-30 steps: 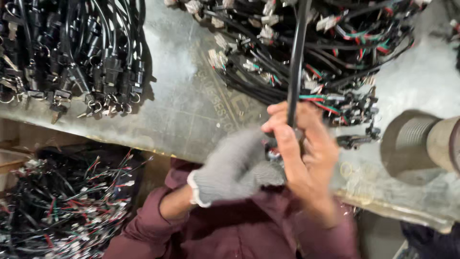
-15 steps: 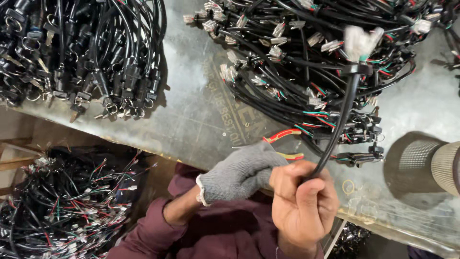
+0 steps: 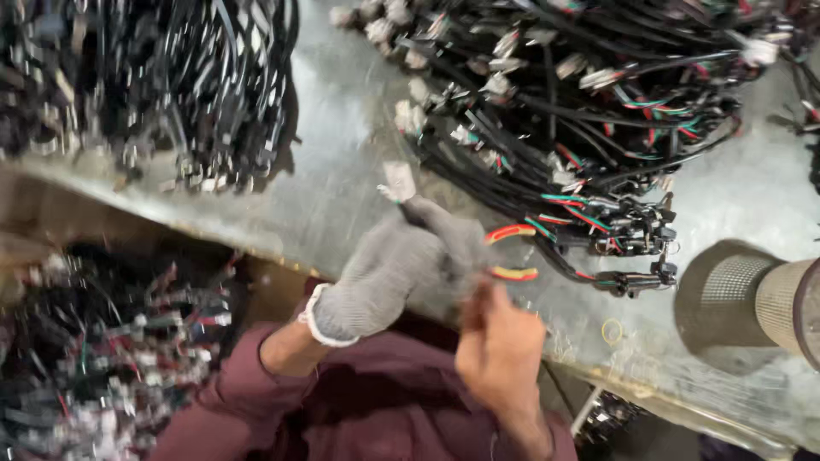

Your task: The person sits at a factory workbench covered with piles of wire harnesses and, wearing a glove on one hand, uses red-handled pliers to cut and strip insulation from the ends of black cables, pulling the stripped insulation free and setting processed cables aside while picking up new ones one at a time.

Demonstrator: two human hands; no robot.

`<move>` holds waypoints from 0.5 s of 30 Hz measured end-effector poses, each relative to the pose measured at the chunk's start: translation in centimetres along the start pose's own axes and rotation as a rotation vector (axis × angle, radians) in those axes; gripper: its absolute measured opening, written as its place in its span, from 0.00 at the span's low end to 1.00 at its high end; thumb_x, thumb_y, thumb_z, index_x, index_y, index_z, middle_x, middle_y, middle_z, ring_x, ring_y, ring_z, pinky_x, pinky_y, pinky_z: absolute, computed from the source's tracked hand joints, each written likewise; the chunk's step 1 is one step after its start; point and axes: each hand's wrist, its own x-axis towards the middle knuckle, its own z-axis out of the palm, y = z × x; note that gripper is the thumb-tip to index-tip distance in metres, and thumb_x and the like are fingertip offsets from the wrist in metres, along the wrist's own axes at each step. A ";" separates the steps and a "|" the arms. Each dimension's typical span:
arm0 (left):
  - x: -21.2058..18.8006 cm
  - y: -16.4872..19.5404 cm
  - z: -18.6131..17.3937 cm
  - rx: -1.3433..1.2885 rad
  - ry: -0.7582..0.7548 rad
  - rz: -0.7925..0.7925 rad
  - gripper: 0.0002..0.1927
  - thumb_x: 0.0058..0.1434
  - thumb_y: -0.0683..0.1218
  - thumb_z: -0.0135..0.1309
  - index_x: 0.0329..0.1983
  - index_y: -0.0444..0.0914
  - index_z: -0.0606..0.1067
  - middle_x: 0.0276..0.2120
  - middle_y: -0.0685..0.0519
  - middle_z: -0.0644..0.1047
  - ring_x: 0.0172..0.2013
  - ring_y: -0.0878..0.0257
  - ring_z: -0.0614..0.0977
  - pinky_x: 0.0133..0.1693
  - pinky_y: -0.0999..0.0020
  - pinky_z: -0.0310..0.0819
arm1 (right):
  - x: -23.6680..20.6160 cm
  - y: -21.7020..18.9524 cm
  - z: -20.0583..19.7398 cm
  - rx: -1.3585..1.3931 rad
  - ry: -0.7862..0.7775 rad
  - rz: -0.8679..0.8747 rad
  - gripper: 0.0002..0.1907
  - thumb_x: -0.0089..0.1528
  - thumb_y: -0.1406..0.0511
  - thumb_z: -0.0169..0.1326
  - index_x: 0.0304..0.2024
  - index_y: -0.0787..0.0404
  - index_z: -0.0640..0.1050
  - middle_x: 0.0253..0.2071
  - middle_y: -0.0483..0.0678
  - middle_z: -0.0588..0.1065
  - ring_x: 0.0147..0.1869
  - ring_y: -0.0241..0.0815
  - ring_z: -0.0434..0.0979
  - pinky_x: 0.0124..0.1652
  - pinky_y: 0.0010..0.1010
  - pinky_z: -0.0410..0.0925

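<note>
1. The metal worktop fills most of your view, a dull grey sheet running from upper left to lower right, with its near edge just ahead of your body
2. A big heap of black wire harnesses with white plugs and red and green leads lies on the worktop's far right part, well above your hands
3. A second heap of black cables lies at the far left of the worktop, apart from the first, with bare metal between them
4. Below the worktop's edge on your left sits a further mass of tangled wires, blurred
5. A cylindrical mesh-sided metal part lies on its side at the right edge of the worktop, near the harness heap
6. Your maroon sleeves run up from the bottom of the view to both hands
7. Your left hand, in a grey knit glove, is closed around a black cable just over the near part of the worktop, knuckles up
8. Your right hand, bare, is just beside the glove and below it, fingers curled; it is blurred, and you cannot tell whether it grips anything
9. A white connector stands at the cable's end, sticking out just above the glove
10. Short red and yellow wire ends show just right of the glove, between your hands and the harness heap
</note>
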 end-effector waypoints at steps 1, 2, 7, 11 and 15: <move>0.0 0.3 0.4 -0.169 0.005 0.000 0.14 0.80 0.53 0.47 0.57 0.38 0.70 0.50 0.50 0.74 0.48 0.62 0.75 0.55 0.66 0.71 | 0.3 0.0 -0.4 0.051 -0.025 -0.070 0.08 0.60 0.71 0.56 0.41 0.67 0.77 0.27 0.56 0.74 0.31 0.62 0.75 0.32 0.46 0.66; 0.3 0.6 0.7 -0.122 0.102 -0.062 0.15 0.77 0.52 0.49 0.56 0.37 0.71 0.48 0.50 0.75 0.45 0.61 0.75 0.51 0.66 0.71 | 0.6 -0.4 -1.0 0.101 -0.034 -0.136 0.10 0.59 0.71 0.54 0.43 0.68 0.77 0.32 0.57 0.75 0.35 0.62 0.76 0.36 0.44 0.69; 2.3 0.2 2.7 1.123 -0.018 -0.404 0.12 0.57 0.49 0.56 0.43 0.43 0.80 0.36 0.48 0.81 0.35 0.52 0.82 0.37 0.61 0.74 | 2.8 -6.2 -6.7 0.204 0.200 -0.122 0.11 0.63 0.72 0.51 0.49 0.66 0.76 0.48 0.54 0.78 0.52 0.56 0.78 0.51 0.42 0.70; -1.1 0.2 7.6 0.374 -0.105 0.209 0.08 0.74 0.45 0.53 0.52 0.38 0.74 0.44 0.47 0.76 0.45 0.46 0.80 0.42 0.58 0.74 | 4.7 -7.8 -11.9 0.771 -0.224 -0.387 0.11 0.59 0.66 0.59 0.44 0.58 0.75 0.47 0.51 0.78 0.53 0.57 0.78 0.61 0.57 0.63; -2.6 -0.2 7.5 0.254 -0.352 0.087 0.04 0.75 0.46 0.52 0.49 0.43 0.75 0.44 0.53 0.77 0.45 0.54 0.80 0.48 0.63 0.76 | 3.3 -2.5 -14.7 1.400 -0.249 -0.139 0.08 0.63 0.66 0.57 0.45 0.58 0.75 0.46 0.49 0.76 0.51 0.51 0.76 0.56 0.49 0.65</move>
